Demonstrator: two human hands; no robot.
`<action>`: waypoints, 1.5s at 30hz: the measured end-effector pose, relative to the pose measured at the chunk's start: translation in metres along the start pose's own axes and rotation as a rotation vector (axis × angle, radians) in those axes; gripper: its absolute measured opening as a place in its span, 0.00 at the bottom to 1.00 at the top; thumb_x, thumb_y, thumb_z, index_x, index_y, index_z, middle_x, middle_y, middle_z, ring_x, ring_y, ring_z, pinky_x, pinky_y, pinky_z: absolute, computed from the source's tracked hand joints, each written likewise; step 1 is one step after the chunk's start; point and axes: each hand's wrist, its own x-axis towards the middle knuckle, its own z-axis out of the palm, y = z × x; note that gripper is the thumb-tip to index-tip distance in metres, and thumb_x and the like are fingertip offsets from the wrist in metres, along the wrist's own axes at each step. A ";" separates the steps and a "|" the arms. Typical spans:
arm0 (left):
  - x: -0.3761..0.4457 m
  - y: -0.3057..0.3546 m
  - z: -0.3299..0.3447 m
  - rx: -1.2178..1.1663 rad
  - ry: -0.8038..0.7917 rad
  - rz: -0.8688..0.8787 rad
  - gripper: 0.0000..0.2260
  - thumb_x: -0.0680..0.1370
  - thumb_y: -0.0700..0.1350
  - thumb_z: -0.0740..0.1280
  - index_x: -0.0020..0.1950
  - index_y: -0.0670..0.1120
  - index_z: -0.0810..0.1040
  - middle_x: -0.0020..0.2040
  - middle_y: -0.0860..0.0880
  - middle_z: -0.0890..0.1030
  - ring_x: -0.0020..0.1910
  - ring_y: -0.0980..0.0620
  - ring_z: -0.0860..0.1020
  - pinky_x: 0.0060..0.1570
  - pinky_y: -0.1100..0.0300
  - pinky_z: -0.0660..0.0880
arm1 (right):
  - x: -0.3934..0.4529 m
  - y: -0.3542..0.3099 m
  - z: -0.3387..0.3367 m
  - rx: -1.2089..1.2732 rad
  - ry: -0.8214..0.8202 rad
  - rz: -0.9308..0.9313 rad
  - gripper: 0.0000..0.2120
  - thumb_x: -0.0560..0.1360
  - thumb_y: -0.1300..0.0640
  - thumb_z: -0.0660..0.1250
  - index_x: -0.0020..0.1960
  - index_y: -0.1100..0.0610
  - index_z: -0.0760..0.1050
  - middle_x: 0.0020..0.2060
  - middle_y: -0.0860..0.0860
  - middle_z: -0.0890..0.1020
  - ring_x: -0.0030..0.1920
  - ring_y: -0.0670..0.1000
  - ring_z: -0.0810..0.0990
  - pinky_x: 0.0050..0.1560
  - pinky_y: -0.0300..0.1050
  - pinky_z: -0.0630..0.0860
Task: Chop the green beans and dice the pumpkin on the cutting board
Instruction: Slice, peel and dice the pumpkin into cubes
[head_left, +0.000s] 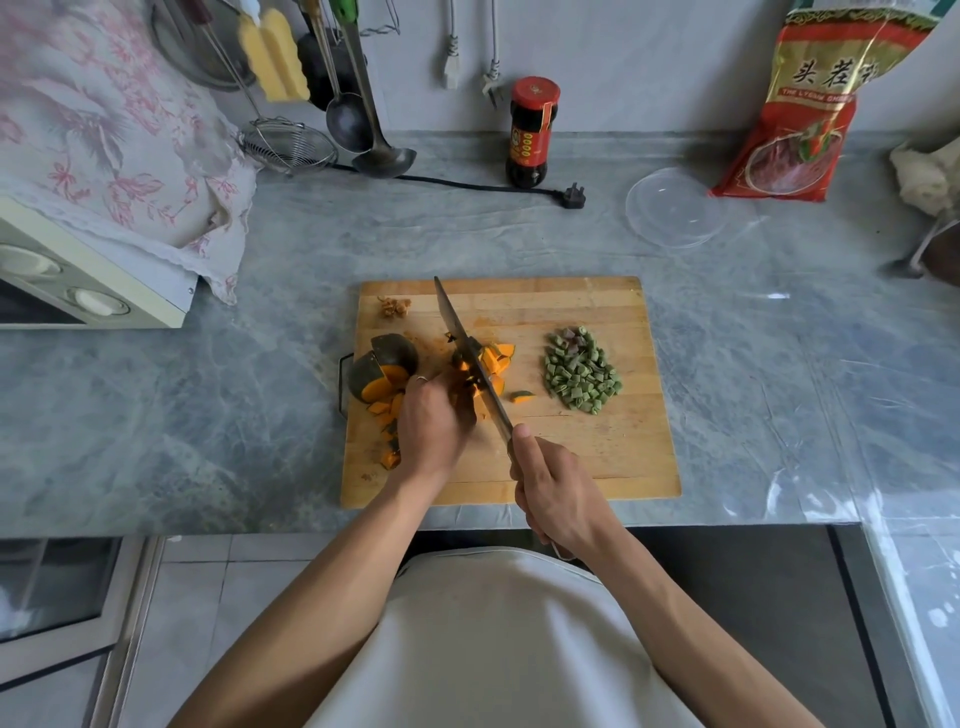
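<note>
Gripped knife (470, 358) handle in right hand (558, 491), blade angled over pumpkin pieces (496, 361) for dicing. Clamped pumpkin strip under curled left hand (434, 421) to steady it. Piled chopped green beans (582, 376) aside on cutting board (597, 452), clear of cutting.

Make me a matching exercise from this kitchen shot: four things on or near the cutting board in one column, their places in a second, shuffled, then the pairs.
Things
1. chopped green beans
2. knife
3. sauce bottle
4. clear plastic lid

Places
A. on the counter beside the red packet
B. gripped by the right hand
C. piled on the right of the cutting board
D. standing by the back wall

Pairs: 1-C, 2-B, 3-D, 4-A
</note>
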 end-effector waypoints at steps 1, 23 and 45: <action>0.001 0.000 0.000 -0.007 -0.004 0.005 0.04 0.77 0.45 0.70 0.50 0.47 0.84 0.47 0.49 0.85 0.45 0.48 0.78 0.44 0.65 0.67 | 0.000 0.001 0.000 0.006 -0.003 0.006 0.26 0.85 0.43 0.48 0.35 0.56 0.67 0.27 0.51 0.70 0.27 0.50 0.67 0.32 0.46 0.66; 0.000 0.013 -0.007 -0.171 0.013 0.086 0.04 0.75 0.39 0.72 0.41 0.46 0.82 0.41 0.51 0.85 0.40 0.54 0.81 0.40 0.69 0.70 | 0.037 -0.013 0.010 -0.060 -0.012 0.032 0.29 0.83 0.38 0.46 0.38 0.58 0.70 0.27 0.53 0.73 0.25 0.51 0.72 0.29 0.45 0.71; -0.004 0.015 -0.010 -0.097 -0.024 0.017 0.09 0.73 0.38 0.74 0.52 0.44 0.83 0.51 0.48 0.85 0.51 0.49 0.81 0.52 0.55 0.79 | 0.013 -0.008 -0.010 -0.075 -0.069 0.091 0.29 0.83 0.36 0.47 0.40 0.59 0.69 0.31 0.56 0.75 0.24 0.52 0.73 0.21 0.43 0.70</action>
